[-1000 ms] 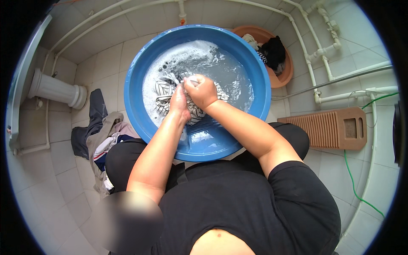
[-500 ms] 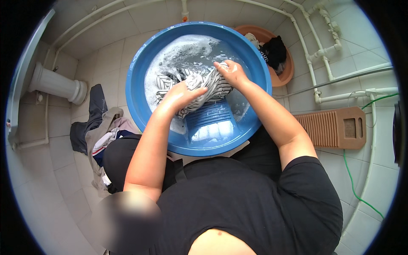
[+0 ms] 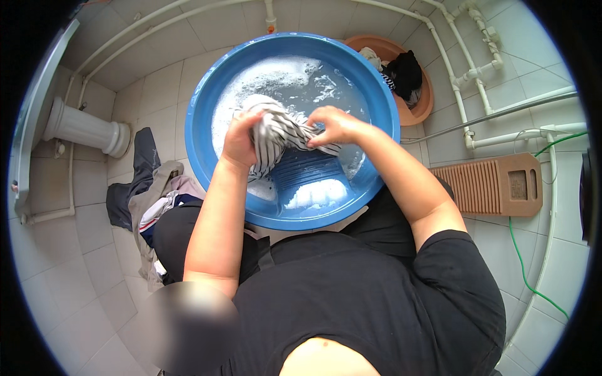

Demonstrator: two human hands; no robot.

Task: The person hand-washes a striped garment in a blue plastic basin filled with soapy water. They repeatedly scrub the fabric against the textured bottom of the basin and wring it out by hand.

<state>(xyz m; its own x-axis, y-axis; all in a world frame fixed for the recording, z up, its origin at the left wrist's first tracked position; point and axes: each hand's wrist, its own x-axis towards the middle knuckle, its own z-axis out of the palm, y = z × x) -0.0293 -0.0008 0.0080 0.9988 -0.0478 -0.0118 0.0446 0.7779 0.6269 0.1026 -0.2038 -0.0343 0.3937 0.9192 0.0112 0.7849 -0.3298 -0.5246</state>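
A black-and-white striped garment (image 3: 273,139) is bunched up between my two hands, over the soapy water of a large blue basin (image 3: 195,147). My left hand (image 3: 242,139) grips its left end, thumb on the near side. At its right end my right hand (image 3: 335,127) pinches the cloth between bent fingers and thumb. Just below the cloth, the basin's built-in ribbed washboard (image 3: 308,170) slopes toward me, with suds on its lower part. White foam (image 3: 276,72) floats along the far and left side of the water.
An orange basin (image 3: 421,113) with dark and white clothes stands behind at the right. A brown washboard (image 3: 486,186) lies on the right, near a green hose (image 3: 525,276). Clothes (image 3: 147,188) are heaped on the left floor, below a white pedestal (image 3: 88,128). Pipes (image 3: 461,106) line the walls.
The striped garment has been lifted and gathered to the left. My left hand has moved up and left with it; my right hand has come slightly down and toward the left.
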